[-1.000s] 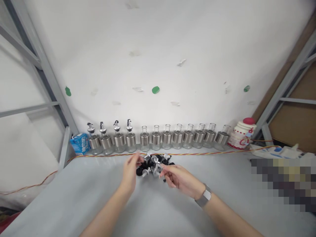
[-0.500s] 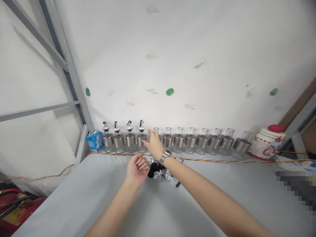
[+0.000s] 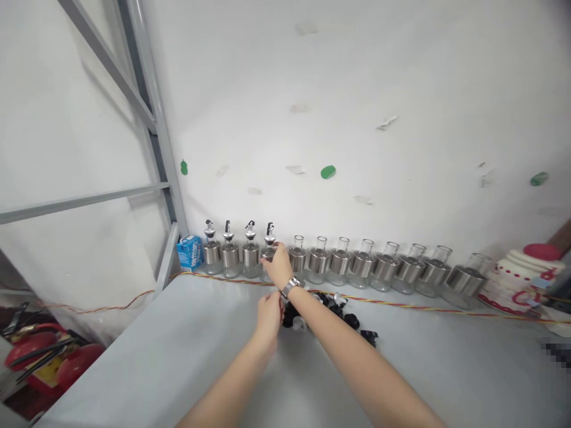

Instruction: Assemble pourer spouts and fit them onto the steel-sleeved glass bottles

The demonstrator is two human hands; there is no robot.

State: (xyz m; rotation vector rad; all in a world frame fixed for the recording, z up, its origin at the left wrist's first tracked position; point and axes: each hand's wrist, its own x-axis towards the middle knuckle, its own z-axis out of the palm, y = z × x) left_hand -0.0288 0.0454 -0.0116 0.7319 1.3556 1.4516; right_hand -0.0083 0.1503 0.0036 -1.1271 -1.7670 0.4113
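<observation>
A glass bottle with a steel sleeve (image 3: 268, 255) carries a silver pourer with a black flip cap (image 3: 270, 232). My right hand (image 3: 279, 266), with a watch on its wrist, wraps thumb and fingers around this bottle from the right. My left hand (image 3: 269, 315) is curled closed just in front, by the right wrist; whatever its fingers hold is hidden. Partly behind my right forearm lies a loose pile of black and clear pourer parts (image 3: 300, 323). Left of the held bottle stand three more bottles with pourers (image 3: 230, 255). Several bottles with open necks (image 3: 340, 261) continue the row rightward.
A blue carton (image 3: 190, 252) stands at the row's left end, a white and red jar (image 3: 520, 279) at its right. A twisted red and yellow wire (image 3: 401, 305) runs along the grey table (image 3: 191, 339) before the bottles. Red fire extinguishers (image 3: 38, 362) stand lower left.
My right hand has closed from a spread pose onto the fourth bottle from the left. My left hand has turned and moved closer to the pourer pile. The view has shifted left.
</observation>
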